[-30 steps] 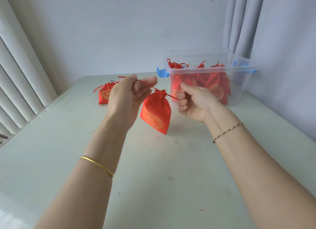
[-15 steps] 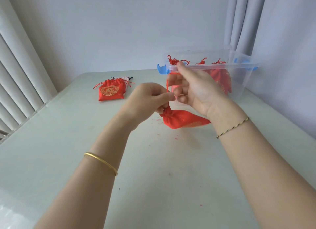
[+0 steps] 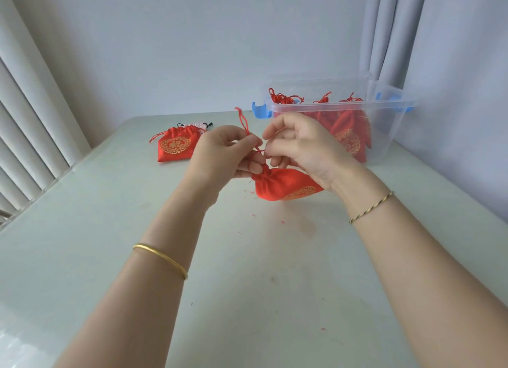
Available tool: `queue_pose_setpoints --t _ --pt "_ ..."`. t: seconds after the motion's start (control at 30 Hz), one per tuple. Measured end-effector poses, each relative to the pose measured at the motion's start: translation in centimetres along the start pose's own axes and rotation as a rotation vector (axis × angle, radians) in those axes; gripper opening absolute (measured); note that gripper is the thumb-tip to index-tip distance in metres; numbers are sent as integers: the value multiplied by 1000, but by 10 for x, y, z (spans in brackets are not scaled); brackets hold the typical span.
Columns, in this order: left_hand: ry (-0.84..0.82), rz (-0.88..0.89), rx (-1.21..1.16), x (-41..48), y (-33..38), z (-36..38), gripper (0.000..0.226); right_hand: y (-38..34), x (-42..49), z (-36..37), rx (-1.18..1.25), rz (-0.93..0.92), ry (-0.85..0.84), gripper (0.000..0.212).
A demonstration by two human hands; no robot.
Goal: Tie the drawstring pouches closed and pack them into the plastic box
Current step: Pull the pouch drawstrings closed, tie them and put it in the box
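Since half a second ago, my right hand [image 3: 299, 147] has dropped from the level of the box rim to meet my left hand [image 3: 220, 153] just above the pouch, and a loose end of the drawstring [image 3: 243, 120] now sticks up over the left knuckles. Both hands have their fingers curled in. The left pinches the red cord right at the gathered neck, and the right pinches it just beside the left fingertips. The red pouch [image 3: 286, 186] I am tying lies on its side on the table [image 3: 247, 285], neck to the left, its gold pattern partly hidden under my right wrist. Behind my right hand stands the clear plastic box [image 3: 390, 136], a blue latch [image 3: 259, 112] on its near end. Inside it, several tied red pouches [image 3: 346, 139] stand packed together, their cord ends poking up at the rim. To the left, well apart from the box, another red pouch [image 3: 176, 145] lies flat on the table, with a pale pink one [image 3: 196, 125] touching its far edge. I cannot tell whether that red one is tied.
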State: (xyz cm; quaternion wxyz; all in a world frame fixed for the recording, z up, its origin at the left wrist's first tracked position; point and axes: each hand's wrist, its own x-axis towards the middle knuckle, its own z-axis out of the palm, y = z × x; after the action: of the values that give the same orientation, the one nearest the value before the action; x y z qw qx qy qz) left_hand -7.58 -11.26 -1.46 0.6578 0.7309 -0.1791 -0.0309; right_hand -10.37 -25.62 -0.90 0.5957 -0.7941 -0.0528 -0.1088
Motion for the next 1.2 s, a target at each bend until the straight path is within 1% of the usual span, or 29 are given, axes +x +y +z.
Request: queue_pose_setpoints --t 0.13,0.27,0.43,0.5,0.57,0.63,0.7,0.77,0.83,0.87,0.93,1.03,1.1,1.2 --pt "89 -1 10 3 -1 -1 16 3 1 6 -198 -170 22 22" --pt "121 -4 41 4 -1 -3 16 5 3 12 -396 -268 86 11" --pt "157 -20 39 4 0 -4 15 3 2 18 -600 -407 117 5" --pt "167 -20 21 3 1 -5 13 3 2 21 -661 -435 117 6" --pt "174 -22 -29 2 4 -7 4 5 3 22 -677 -418 160 8" --pt "177 -37 -96 3 6 -9 9 6 4 23 -622 -377 208 8" --pt "174 -61 -147 5 6 -9 17 7 4 22 -537 -309 213 10" --pt "209 -62 -131 6 5 -10 21 8 5 20 -450 -236 223 12" --pt "273 -32 -99 7 5 -15 18 12 6 15 -365 -144 255 13" --pt "279 -2 -82 7 6 -17 15 14 7 12 -306 -88 263 15" --pt "230 103 48 5 10 -19 18 15 7 9 -173 13 262 22" --pt "113 273 409 -2 14 -8 18 11 5 8 -18 121 243 24" --pt "120 346 570 -2 9 0 12 8 4 8 26 167 233 22" --pt "170 363 650 0 3 3 10 8 5 7 104 224 226 24"
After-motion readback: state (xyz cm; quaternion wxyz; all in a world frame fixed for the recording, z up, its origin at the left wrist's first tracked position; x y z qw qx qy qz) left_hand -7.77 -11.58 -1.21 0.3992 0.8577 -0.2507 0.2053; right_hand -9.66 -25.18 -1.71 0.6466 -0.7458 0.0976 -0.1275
